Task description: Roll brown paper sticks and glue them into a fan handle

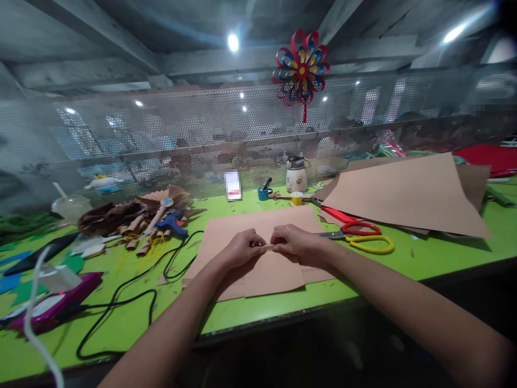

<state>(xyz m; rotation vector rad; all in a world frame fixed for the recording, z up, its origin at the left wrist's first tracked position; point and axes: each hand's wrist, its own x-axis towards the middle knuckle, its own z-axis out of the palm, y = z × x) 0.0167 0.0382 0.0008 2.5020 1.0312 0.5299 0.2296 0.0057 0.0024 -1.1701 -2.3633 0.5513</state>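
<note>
Over the middle of the table, my left hand (243, 248) and my right hand (291, 240) pinch a narrow strip of brown paper (267, 247) between them. Thumbs and fingers of both hands are closed on its two ends, so much of it is hidden. Under the hands lie several flat sheets of brown kraft paper (226, 229), partly overlapping. Just right of my right hand are scissors with red and yellow handles (365, 245), lying on the table and not held.
At left are a blue glue gun (174, 222), rolled paper pieces (145, 242), a purple power strip (60, 302) and a looping black cord (117, 293). Large brown sheets (407, 194) rise at right. A bottle (297, 175) and blue tape (264, 193) stand behind; a paper flower (302, 70) hangs above.
</note>
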